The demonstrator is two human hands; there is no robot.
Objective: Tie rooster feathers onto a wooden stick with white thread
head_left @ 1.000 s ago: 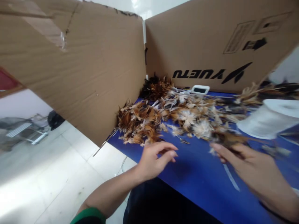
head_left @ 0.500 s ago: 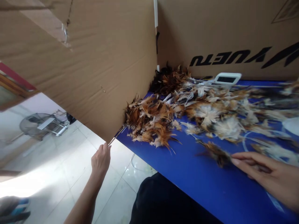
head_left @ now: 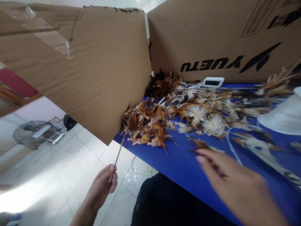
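My left hand (head_left: 104, 183), below the cardboard corner, is closed around a thin stick (head_left: 119, 152). The stick slants up, and its upper end meets the edge of a brown feather pile (head_left: 148, 122) in view; I cannot tell whether it touches. Over the blue tabletop (head_left: 178, 169) my right hand (head_left: 232, 182) is blurred, with thumb and forefinger pinched together. A dark brown feather (head_left: 193, 151) tip pokes out at those fingertips. Right behind them lies a small tuft of brown feathers (head_left: 204, 144), partly hidden by the hand.
Cardboard walls (head_left: 94, 69) stand left and behind. White and brown feathers (head_left: 215, 124) spread along the back, near a white device with a dark screen (head_left: 213, 82). A white cone-shaped object (head_left: 282, 111) stands at the right. A fan (head_left: 33, 135) is on the tiled floor.
My left hand has moved down, away from the cardboard corner, with the stick. My right hand has shifted left across the small tuft. The view has turned slightly right and up.
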